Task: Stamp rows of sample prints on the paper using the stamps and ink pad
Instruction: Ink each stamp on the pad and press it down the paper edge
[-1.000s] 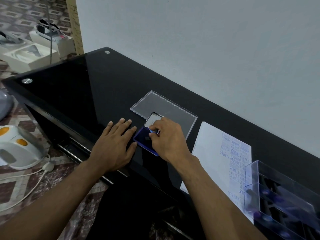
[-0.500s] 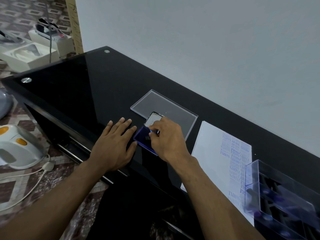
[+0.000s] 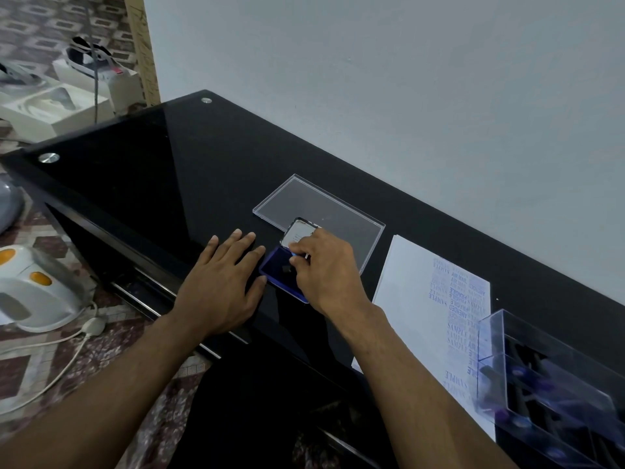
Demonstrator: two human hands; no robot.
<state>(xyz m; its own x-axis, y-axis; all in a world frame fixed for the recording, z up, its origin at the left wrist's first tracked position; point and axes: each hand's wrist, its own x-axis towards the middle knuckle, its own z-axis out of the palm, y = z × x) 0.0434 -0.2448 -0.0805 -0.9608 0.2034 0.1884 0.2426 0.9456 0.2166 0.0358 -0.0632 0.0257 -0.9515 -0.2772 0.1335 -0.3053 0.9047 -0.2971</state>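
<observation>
Blue ink pad [image 3: 278,270], lid [image 3: 297,232] hinged open and tilted up, on the black glass surface [image 3: 189,184] just left of the printed paper [image 3: 426,299]. Right hand [image 3: 326,270] over the pad, fingers [image 3: 297,260] pinching a small stamp, barely visible. Left hand [image 3: 220,282] flat beside the pad, fingers spread.

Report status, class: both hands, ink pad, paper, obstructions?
Left hand flat on black glass table, beside blue ink pad. Right hand pinching small stamp on pad. White paper part-stamped. Nothing in the way.
</observation>
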